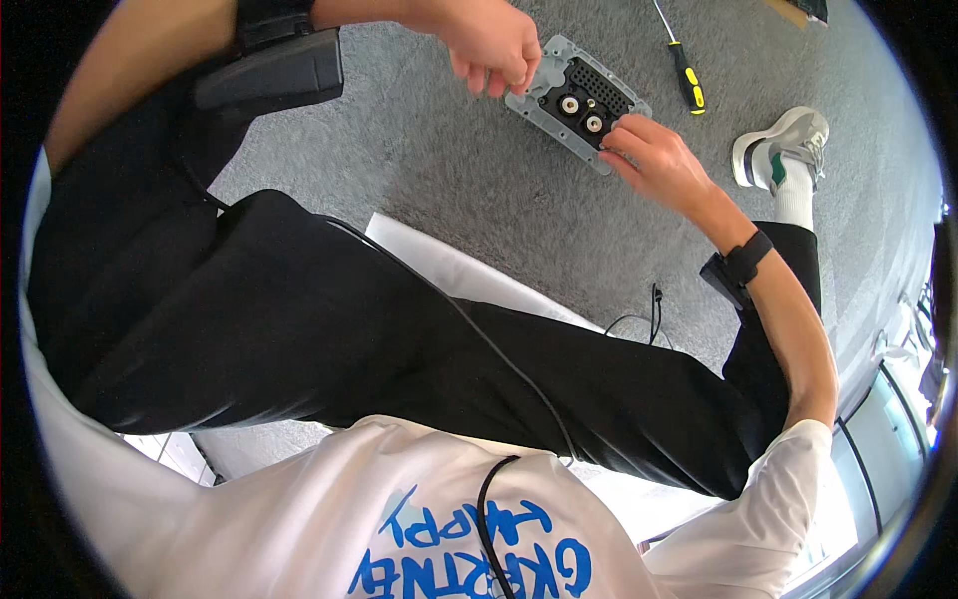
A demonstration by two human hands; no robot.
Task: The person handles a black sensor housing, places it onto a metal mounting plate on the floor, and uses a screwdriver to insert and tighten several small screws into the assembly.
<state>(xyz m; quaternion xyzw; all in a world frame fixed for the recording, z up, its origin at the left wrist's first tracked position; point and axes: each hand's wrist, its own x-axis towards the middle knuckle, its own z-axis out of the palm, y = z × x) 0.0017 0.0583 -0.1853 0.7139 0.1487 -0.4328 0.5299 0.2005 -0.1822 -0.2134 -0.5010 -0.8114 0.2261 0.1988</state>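
A grey metal connector plate (559,128) lies tilted on the carpet. Its black insert (611,99) has rows of small holes and two round metal contacts (570,105). At the plate's far left end, my left hand (496,48) has its fingers curled down and closed by the edge. What they pinch, if anything, is hidden. Across the plate's right end reaches my right hand (654,158), thumb and fingers drawn together over the rim. Whether a small part sits between those fingertips cannot be made out.
Beyond the plate, to the right, a black and yellow screwdriver (688,82) lies on the grey carpet (429,160). My shoe (783,145) is planted at the right. A thin black cable (439,290) runs across my legs; a white sheet (454,262) lies partly under them.
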